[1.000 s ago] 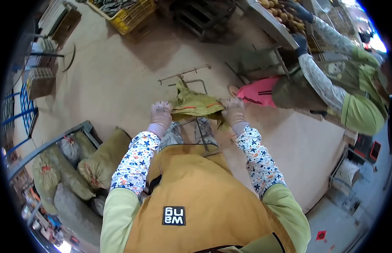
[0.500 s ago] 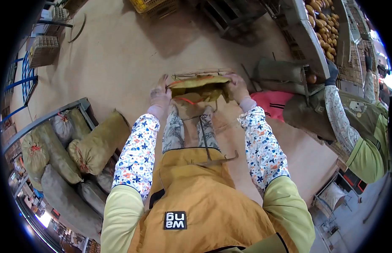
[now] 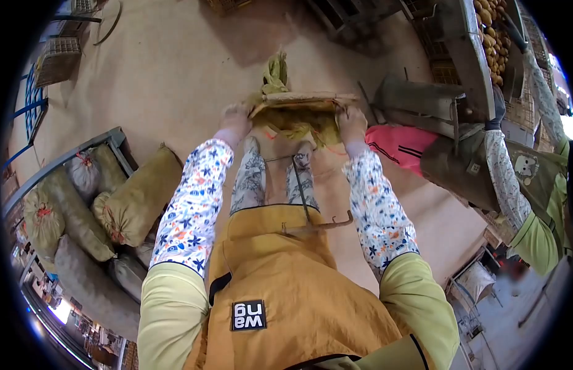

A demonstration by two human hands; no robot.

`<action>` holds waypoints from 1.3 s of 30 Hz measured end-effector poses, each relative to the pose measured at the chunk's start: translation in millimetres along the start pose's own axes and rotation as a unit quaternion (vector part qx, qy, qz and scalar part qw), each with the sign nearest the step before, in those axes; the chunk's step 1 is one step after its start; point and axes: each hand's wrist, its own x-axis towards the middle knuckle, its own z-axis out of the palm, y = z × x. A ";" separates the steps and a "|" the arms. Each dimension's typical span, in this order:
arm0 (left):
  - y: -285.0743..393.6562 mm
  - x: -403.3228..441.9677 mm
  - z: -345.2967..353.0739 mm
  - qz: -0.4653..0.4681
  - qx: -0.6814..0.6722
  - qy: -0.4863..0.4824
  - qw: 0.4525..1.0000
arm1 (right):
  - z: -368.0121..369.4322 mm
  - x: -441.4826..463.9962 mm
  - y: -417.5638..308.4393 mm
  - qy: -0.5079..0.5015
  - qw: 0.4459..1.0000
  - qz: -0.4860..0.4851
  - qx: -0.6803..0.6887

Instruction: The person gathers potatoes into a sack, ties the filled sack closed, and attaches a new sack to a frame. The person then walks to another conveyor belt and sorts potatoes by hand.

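Note:
A yellow mesh sack (image 3: 298, 121) spreads between my hands, its mouth drawn wide at a thin bar (image 3: 308, 97). My left hand (image 3: 237, 119) is closed on the sack's left edge by the bar's end. Fingers of my right hand (image 3: 352, 123) curl round the opposite edge. Beyond the bar, a bunched greenish-yellow part of the sack (image 3: 275, 74) lies over the floor. A thin metal stand (image 3: 298, 182) with a hooked crosspiece (image 3: 317, 226) sits between my legs and body.
Several filled sacks (image 3: 141, 197) lie on a metal-framed cart (image 3: 64, 160) at left. On the right are a sorting trough (image 3: 477, 55) with potato-like produce (image 3: 493, 40), a pink cloth (image 3: 400, 147) and a co-worker's gloved hand (image 3: 497, 111). A crate (image 3: 58, 58) stands far left.
The sack's mouth has opened wider, its upper edge now at the bar, and a bunched part shows beyond it. My hands have shifted slightly; the co-worker's other arm reaches over the produce.

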 end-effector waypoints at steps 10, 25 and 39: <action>6.9 -98.3 67.7 -0.402 -0.140 -0.024 0.905 | -4.1 -142.8 50.7 -0.054 0.972 0.218 -0.065; 58.6 -110.3 79.5 -0.124 0.078 -0.402 0.904 | -11.3 -241.8 14.5 -0.125 0.981 0.090 -0.120; 28.3 -253.1 143.4 -0.326 -0.478 -0.268 0.770 | 5.1 -244.3 81.2 -0.168 0.933 0.318 0.029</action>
